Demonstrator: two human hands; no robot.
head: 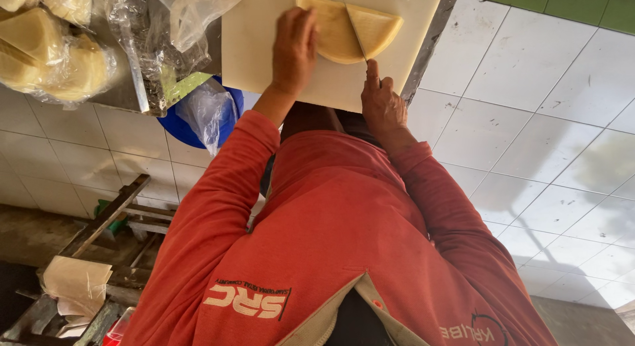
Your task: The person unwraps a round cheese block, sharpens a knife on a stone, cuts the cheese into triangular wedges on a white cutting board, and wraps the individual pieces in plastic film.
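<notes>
I see bagged yellow wafers (46, 51) far left, then my left hand (294, 48) pressing flat, fingers spread, on a round stack of yellow wrappers (337, 32) atop the white cutting board (254, 48). Just right, my right hand (381, 104) is clenched around a knife (357, 36), whose blade stands in the stack's cut.

A flat round sheet (340, 32) lies on the cutting board (264, 48), plastic bags (59, 48) to its left.
</notes>
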